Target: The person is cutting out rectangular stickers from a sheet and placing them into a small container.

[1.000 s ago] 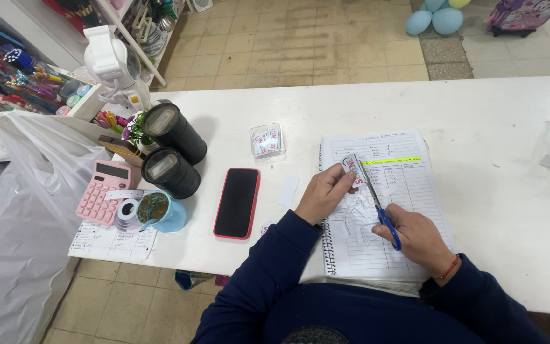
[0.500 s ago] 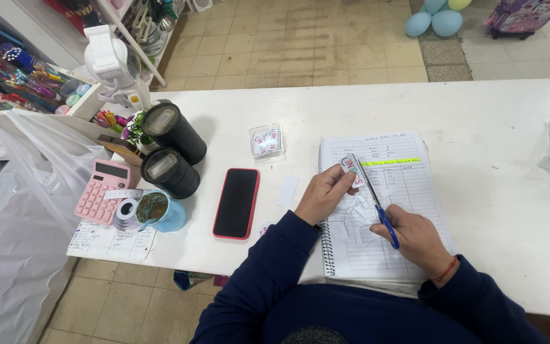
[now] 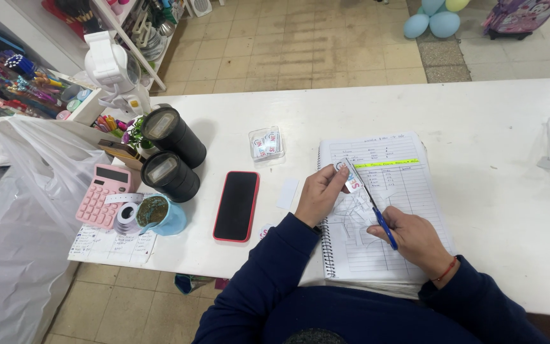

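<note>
Bright even overhead light, mild glare on the white painted tabletop (image 3: 491, 127) beyond the grip. Short soft shadows beside the black cylindrical canisters (image 3: 173, 135). Wide-angle bending at edges; focus sharp.

Phone (image 3: 236, 205) lies left of notebook (image 3: 383, 204) — calculator (image 3: 101, 195) farther left.

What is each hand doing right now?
Left hand: shut on a small label.
Right hand: shut on blue-handled scissors.
</note>
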